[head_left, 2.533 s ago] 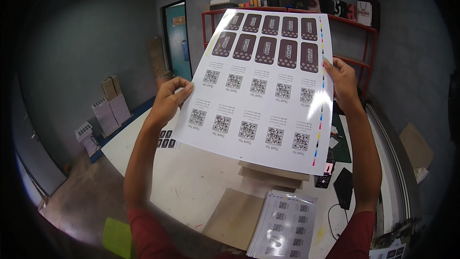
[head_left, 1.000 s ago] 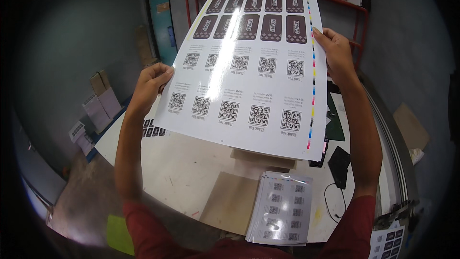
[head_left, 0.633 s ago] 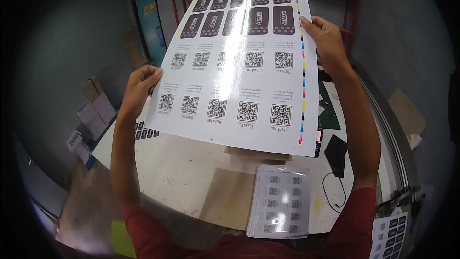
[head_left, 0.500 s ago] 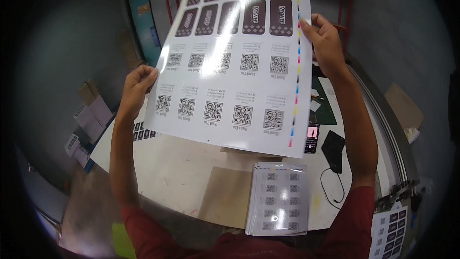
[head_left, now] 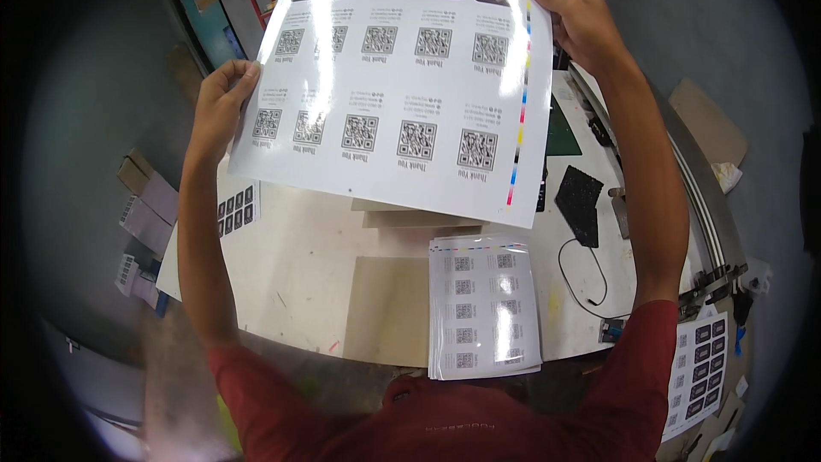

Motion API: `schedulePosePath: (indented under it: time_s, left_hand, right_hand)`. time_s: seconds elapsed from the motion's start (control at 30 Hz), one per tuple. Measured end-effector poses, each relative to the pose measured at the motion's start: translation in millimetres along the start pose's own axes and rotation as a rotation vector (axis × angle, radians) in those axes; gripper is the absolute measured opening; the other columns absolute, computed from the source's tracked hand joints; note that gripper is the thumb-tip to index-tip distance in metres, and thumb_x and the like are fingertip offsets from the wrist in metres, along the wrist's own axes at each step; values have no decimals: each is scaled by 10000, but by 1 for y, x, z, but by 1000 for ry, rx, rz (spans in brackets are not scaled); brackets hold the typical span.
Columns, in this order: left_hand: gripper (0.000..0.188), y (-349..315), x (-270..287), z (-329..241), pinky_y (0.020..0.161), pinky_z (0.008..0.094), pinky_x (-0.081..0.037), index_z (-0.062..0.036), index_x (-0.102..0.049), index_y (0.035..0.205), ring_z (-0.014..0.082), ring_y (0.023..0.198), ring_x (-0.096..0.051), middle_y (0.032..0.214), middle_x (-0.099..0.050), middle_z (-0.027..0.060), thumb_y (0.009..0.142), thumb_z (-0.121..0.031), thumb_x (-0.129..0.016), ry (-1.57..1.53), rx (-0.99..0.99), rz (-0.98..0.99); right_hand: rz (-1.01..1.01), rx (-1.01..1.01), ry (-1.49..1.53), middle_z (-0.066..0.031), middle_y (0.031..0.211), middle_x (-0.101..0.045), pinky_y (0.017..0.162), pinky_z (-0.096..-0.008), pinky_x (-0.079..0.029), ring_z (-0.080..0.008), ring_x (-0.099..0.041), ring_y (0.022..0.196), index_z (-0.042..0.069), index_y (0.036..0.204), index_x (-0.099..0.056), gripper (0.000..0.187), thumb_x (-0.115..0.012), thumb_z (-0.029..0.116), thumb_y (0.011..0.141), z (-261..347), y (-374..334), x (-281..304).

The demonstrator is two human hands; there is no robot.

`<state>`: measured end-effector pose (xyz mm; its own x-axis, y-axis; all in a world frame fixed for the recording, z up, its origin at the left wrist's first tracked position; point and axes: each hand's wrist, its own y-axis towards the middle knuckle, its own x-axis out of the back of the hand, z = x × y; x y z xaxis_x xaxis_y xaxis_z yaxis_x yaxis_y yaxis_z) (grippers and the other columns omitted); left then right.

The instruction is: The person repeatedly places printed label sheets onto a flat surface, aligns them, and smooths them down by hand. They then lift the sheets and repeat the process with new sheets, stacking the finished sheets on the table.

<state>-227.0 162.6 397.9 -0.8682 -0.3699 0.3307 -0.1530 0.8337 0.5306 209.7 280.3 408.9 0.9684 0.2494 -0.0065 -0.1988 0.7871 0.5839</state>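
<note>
Your left hand (head_left: 224, 98) and right hand (head_left: 575, 13) each pinch an opposite edge of the large printed sheet (head_left: 402, 77), keeping it taut and raised above the worktop (head_left: 291, 265). Held up like this, its glossy face catches light, clear of the stack of smaller sheets (head_left: 483, 304) below.

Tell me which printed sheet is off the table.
The big sheet, held up by the left hand and right hand. The stack and the small sheet at the left edge lie flat on the table.
</note>
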Motion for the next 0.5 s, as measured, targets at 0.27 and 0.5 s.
schedulePosePath:
  time_s: [0.27, 0.5]
  left_hand:
    - [277, 5, 32, 5, 752, 243, -499, 19, -630, 1058, 83, 815, -627, 907, -676, 58, 1017, -251, -586, -18, 105, 42]
    - [476, -45, 20, -39, 980, 388, -457, 45, -625, 1164, 249, 1055, -637, 1150, -676, 206, 1005, -399, -565, 747, -452, -429]
  right_hand:
    - [42, 3, 72, -206, 1062, -688, 842, -361, -609, -237, -720, 946, -44, 1160, -503, 238, -570, 127, 1009, -18, 35, -18]
    - [25, -16, 101, -210, 1102, -662, 869, -373, -609, -265, -709, 990, -69, 1241, -463, 294, -542, 96, 1011, -10, 40, -55]
